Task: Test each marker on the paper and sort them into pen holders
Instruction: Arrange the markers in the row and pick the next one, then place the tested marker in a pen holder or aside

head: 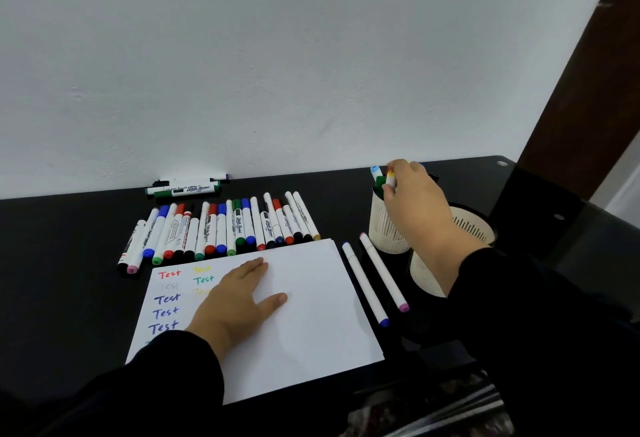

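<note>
A white paper [311, 305] with several coloured "Test" words lies on the black table. My left hand [239, 294] rests flat on it, fingers straight. My right hand [412, 197] is over the back cream pen holder [384, 232] and pinches a white marker [390, 178] with a yellow-orange end, standing in the holder among several others. A row of several capped markers [225, 229] lies behind the paper. Two slim white markers [370, 281] lie to the right of the paper.
Two more cream pen holders stand at the right, one [472, 225] behind my wrist and one [424, 277] nearer, partly hidden by my sleeve. Three markers [187, 187] lie by the wall. A dark wooden post [585, 90] rises at the right.
</note>
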The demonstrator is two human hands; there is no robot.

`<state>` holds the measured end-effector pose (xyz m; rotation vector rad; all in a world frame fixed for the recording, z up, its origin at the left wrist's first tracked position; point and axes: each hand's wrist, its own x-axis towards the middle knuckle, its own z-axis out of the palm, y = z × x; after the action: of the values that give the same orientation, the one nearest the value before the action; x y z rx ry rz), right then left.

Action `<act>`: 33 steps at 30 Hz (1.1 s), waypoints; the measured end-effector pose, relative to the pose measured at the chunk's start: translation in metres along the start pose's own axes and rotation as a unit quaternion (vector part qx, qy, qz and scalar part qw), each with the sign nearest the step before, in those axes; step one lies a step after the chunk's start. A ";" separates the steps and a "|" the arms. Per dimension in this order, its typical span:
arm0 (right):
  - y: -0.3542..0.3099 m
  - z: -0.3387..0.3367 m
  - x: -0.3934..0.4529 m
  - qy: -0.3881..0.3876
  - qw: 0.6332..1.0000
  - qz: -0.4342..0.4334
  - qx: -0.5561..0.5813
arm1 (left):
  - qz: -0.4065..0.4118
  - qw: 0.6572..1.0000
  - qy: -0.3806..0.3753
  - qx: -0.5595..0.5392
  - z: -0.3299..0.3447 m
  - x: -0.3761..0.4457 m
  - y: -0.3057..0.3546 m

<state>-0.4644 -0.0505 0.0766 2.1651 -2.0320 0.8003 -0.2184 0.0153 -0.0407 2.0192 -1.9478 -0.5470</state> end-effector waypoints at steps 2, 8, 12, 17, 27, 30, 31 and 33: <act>-0.005 -0.006 -0.001 0.012 0.999 -0.022 -0.032 | 0.002 1.000 0.002 -0.014 0.000 -0.001 0.000; -0.035 -0.015 -0.001 -0.006 0.993 -0.107 -0.040 | 0.005 0.998 0.008 -0.064 -0.010 -0.003 0.003; -0.065 0.002 -0.001 -0.059 0.986 -0.150 -0.032 | 0.004 0.998 0.016 -0.067 -0.024 0.003 -0.002; -0.107 0.037 0.011 -0.117 0.974 -0.192 -0.033 | -0.015 0.994 0.078 -0.069 -0.059 0.016 -0.032; -0.199 0.129 0.062 -0.199 0.947 -0.252 0.010 | -0.146 0.976 0.160 -0.027 -0.130 0.045 -0.162; -0.222 0.157 0.079 -0.218 0.939 -0.265 0.005 | -0.184 0.968 0.166 -0.034 -0.136 0.048 -0.196; -0.229 0.167 0.084 -0.221 0.938 -0.267 0.000 | -0.193 0.967 0.163 -0.030 -0.135 0.048 -0.206; -0.240 0.186 0.094 -0.227 0.935 -0.271 -0.011 | -0.204 0.968 0.145 -0.013 -0.130 0.048 -0.223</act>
<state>-0.1779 -0.1786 0.0254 2.8886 -1.4119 0.2166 0.0406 -0.0285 -0.0299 2.3440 -1.3594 -0.3335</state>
